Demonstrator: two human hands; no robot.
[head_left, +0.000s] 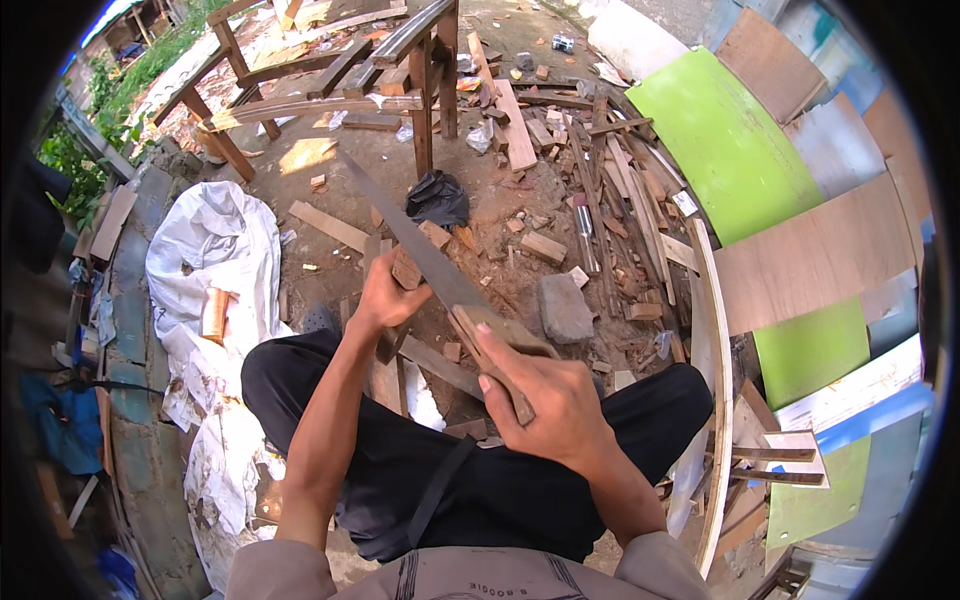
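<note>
My right hand (pixel 550 405) is wrapped round the wooden handle of a handsaw (pixel 425 248). Its long metal blade slants away to the upper left, tapering toward the tip. Left of the blade, my left hand (pixel 383 298) grips a small piece of wood (pixel 406 270), with the blade passing close beside it. The fingers partly hide that piece, and I cannot tell whether the teeth touch it. Below the left hand, a wooden board (pixel 386 385) lies between my bent legs.
A grey stone block (pixel 566 308) sits ahead of my right knee, near a chisel-like tool (pixel 585 235). Wood offcuts (pixel 640 215) pile up on the right beside green panels (pixel 720 140). A wooden frame (pixel 420 110) stands ahead; a white sack (pixel 215 260) lies left.
</note>
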